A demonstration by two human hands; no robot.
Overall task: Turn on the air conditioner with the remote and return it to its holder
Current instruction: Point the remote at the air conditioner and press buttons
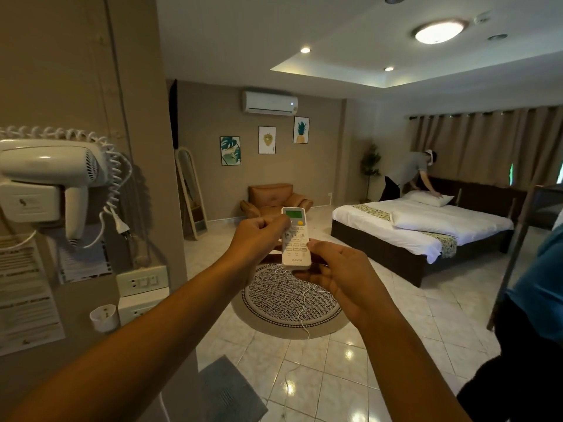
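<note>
White rectangular plastic remote control with green display and yellow button: held upright at centre, pointing toward the white wall-mounted air conditioner unit high on the far beige wall. Left hand: fingers curled, pinching the remote's upper left edge beside the display. Right hand: fingers curled about the remote's lower end, thumb against its right edge. Round black-and-white patterned rug: on the tiled floor below the remote. White wall-mounted hair dryer with coiled cord: well left of the remote.
</note>
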